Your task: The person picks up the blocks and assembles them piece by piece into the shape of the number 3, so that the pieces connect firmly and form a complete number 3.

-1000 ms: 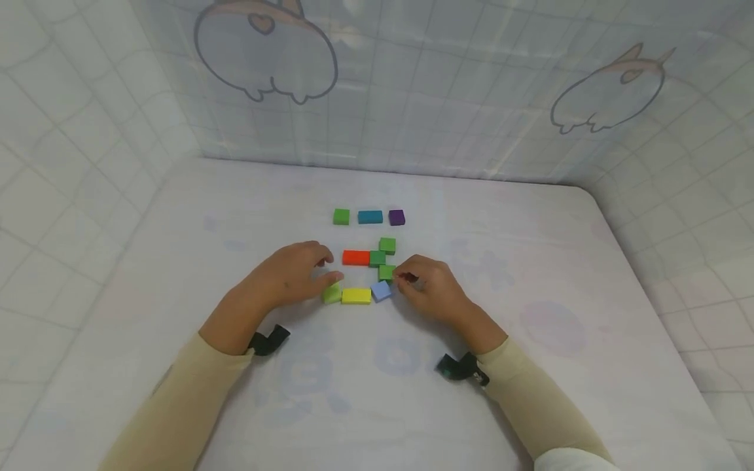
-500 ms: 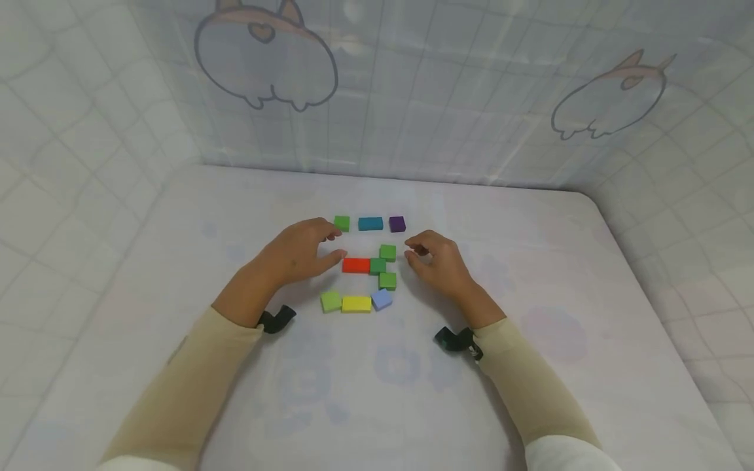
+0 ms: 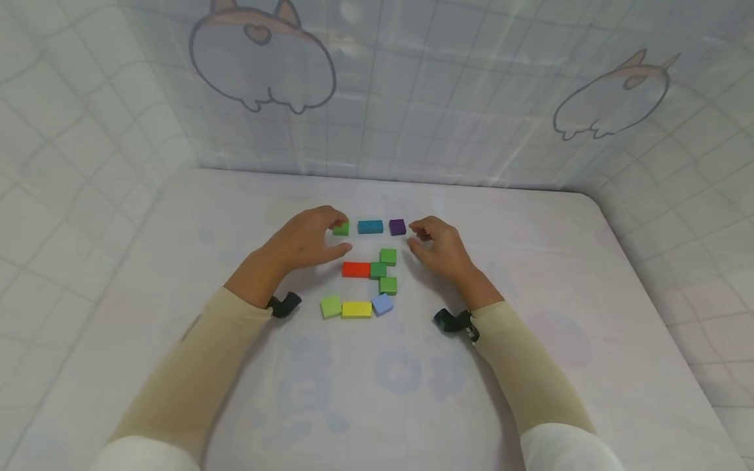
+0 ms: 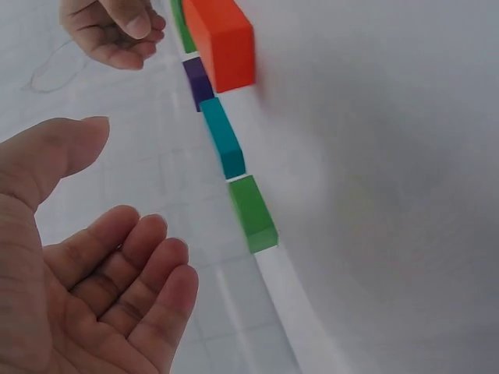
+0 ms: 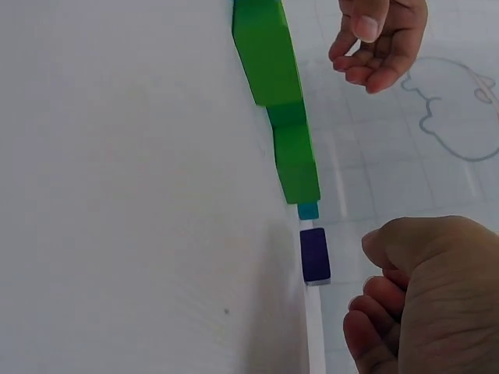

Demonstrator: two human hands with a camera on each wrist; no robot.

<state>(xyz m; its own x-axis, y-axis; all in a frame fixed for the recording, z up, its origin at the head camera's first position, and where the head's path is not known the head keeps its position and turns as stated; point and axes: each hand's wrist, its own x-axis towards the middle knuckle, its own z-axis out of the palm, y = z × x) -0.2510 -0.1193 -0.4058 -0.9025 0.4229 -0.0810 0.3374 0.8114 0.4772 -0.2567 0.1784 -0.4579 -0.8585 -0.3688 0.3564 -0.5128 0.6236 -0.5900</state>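
My left hand (image 3: 306, 239), fingers relaxed and thumb apart, hovers at the far row's left end. It partly covers a green block (image 3: 342, 229) in the head view and holds nothing. A teal block (image 3: 370, 227) and a purple block (image 3: 397, 227) continue that row to the right. Just right of the purple block is my right hand (image 3: 440, 247), its fingers loosely bent, with nothing between them. The left wrist view shows a gap between the left fingers (image 4: 175, 292) and the green block. In the right wrist view the purple block stands apart from the right thumb.
Nearer on the white table (image 3: 365, 392), a red block (image 3: 356, 269) touches a dark green block (image 3: 378, 270), with light green blocks (image 3: 388, 256) at its corners. The front row has a lime block (image 3: 331, 307), a yellow block (image 3: 356, 309) and a tilted periwinkle block (image 3: 382, 304). A patterned curtain (image 3: 436, 104) stands behind.
Both hands have moved away from the front row toward the far row, the right one leaving the green block it was at. The blocks keep their arrangement.
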